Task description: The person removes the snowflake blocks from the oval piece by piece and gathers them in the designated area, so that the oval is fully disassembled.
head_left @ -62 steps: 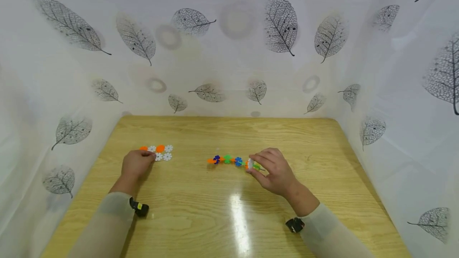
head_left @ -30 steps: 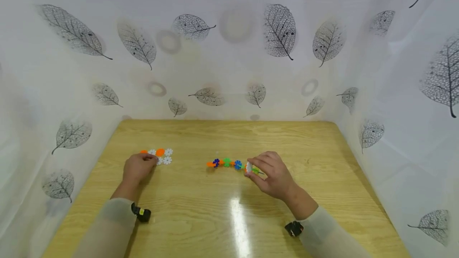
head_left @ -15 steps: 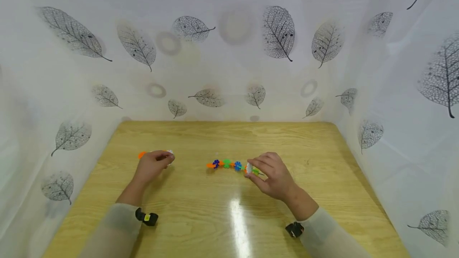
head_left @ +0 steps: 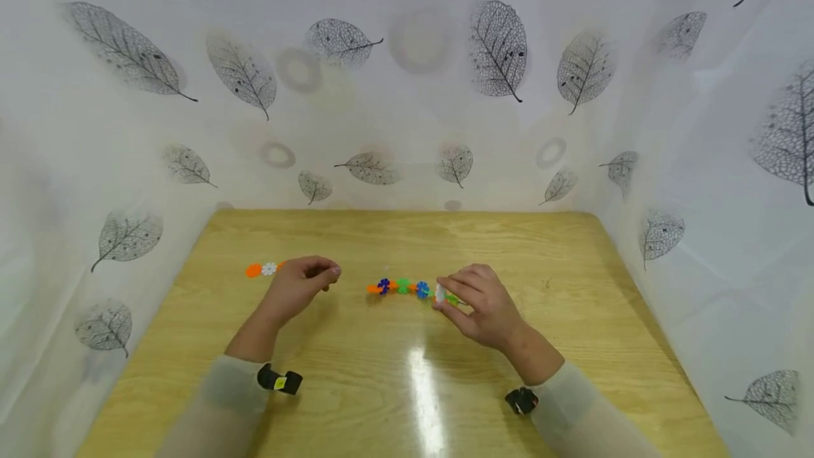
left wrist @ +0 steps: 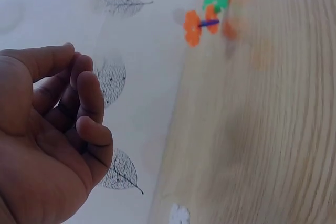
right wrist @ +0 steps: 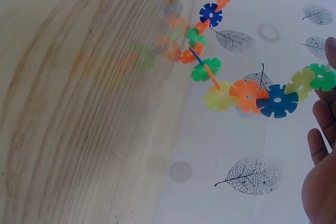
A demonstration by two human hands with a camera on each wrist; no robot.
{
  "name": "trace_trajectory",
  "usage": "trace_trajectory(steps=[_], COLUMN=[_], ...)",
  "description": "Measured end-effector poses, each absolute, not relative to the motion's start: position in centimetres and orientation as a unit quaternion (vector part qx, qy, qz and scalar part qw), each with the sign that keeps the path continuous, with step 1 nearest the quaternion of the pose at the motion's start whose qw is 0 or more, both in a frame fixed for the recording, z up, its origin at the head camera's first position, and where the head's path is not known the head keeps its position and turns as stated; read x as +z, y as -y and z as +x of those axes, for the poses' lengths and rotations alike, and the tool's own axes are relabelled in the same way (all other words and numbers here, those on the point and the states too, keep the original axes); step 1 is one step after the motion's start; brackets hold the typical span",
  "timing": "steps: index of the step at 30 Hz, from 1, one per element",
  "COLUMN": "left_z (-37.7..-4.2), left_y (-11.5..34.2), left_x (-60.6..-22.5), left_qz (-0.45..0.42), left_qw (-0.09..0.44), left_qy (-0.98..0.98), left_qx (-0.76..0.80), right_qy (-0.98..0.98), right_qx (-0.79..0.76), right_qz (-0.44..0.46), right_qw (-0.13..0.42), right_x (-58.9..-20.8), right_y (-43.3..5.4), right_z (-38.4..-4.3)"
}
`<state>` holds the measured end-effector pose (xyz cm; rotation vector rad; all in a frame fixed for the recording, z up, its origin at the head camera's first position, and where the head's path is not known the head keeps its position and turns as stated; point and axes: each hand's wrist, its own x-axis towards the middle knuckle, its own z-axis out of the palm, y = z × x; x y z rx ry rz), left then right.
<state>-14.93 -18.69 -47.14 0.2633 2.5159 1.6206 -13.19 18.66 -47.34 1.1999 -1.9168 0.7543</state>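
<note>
My right hand [head_left: 486,309] pinches a white disc [head_left: 440,292], edge-on between thumb and fingers, above a pale wood-grain table [head_left: 343,387]. Just behind that disc in the head view, a chain of notched plastic discs [head_left: 403,286] in orange, blue, green and yellow stretches away to my left; whether the white disc is joined to it, I cannot tell. From my right wrist, a green disc [right wrist: 320,77] shows at the chain's near end, right beside my fingers, while a dark blue disc [right wrist: 211,15] sits almost at the far end, behind one last orange piece.

My left hand [head_left: 295,292] hangs in the gap between the chain and the loose pieces, fingers curled, thumb and fingertips drawn together; whether they have anything between them, I cannot tell. Its fingertips are near the chain's orange end, clear of it. On the other side of that hand, an orange disc [head_left: 254,271] lies just beside a loose white disc [head_left: 269,269], with a sliver of more orange partly hidden by my knuckles. Behind it all hangs a white cloth [head_left: 420,112] printed with dark skeleton leaves.
</note>
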Motion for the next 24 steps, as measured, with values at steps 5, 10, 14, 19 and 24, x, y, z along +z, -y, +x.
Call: trace_trajectory(steps=[5,10,14,19,24], left_z=[-14.7,-14.5,-14.4,-14.1,-13.5], left_y=[17.3,16.1,15.0,12.9,10.9], left_x=[-46.7,-46.3,-46.3,-46.0,-45.6], left_qz=[0.112,0.129,0.139,0.168,0.195], left_qw=[0.085,0.085,0.09,0.1,0.113], left_qy=[-0.823,-0.814,-0.805,-0.797,-0.79], left_qx=[0.55,0.56,0.57,0.572,0.57], right_qy=[0.744,0.743,0.743,0.743,0.743], right_qx=[0.295,0.297,0.296,0.295,0.293], right_qz=[0.471,0.468,0.468,0.471,0.474], right_qw=[0.371,0.375,0.376,0.374,0.372], right_x=[-47.2,-47.1,-47.1,-47.1,-47.0], right_y=[-18.4,-18.1,-18.0,-17.9,-17.7], right_z=[-13.2,-13.2,-13.2,-13.1,-13.1])
